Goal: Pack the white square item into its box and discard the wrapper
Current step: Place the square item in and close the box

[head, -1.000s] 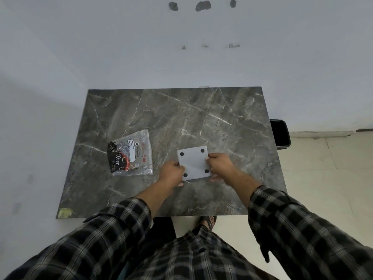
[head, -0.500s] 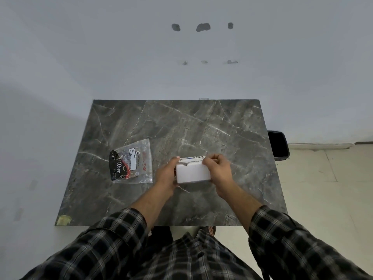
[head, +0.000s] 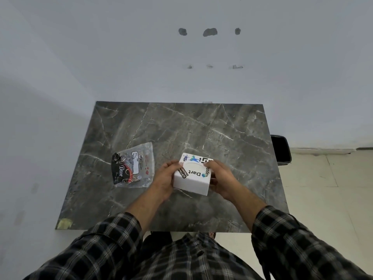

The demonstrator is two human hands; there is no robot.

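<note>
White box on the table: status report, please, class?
Left hand and right hand gripping white box. Wrapper lies left, untouched. Nothing in the way.

The table [head: 201, 128] is dark grey marble with pale white veins. At its middle, the white box [head: 192, 176] carries black lettering plus blue and green stickers (one black label with white text), and left of it lies a clear wrapper [head: 133, 165] printed black and red. Black-and-grey plaid covers both sleeves [head: 302, 245].
</note>
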